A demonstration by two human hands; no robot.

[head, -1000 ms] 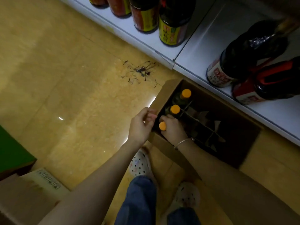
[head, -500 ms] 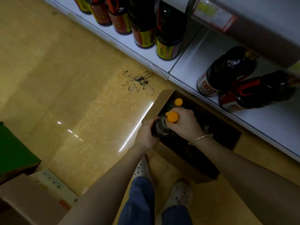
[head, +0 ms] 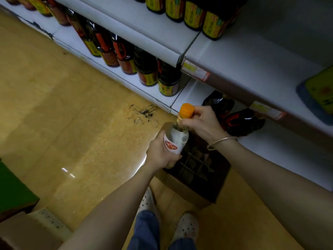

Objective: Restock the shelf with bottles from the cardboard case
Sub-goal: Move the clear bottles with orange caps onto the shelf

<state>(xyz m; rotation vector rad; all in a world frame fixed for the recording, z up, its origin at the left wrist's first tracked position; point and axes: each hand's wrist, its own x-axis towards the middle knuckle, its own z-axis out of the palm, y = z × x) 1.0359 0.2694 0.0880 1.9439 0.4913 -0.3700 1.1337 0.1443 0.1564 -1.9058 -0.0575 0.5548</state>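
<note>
Nearest the camera, white perforated clogs are planted on the tiled floor, just beside the cardboard case, whose dark divider cells are seen from above. Above the case's near corner an orange-capped bottle is held clear of the cells: its labelled body is wrapped by the curled left hand, while its neck, just under the cap, is pinched by the fingers of the right hand. The bottle is judged to be on its way to the shelf. If the left hand's wrap is loosened before the neck pinch is firm, the bottle could slip and fall onto the case edge or the floor. Farther off, dark jugs lie on their sides on the bottom shelf; a careless placement could be blocked by them or could set them rolling. Beyond, the upright row of sauce bottles could be knocked if the bottle is swung wide.
</note>
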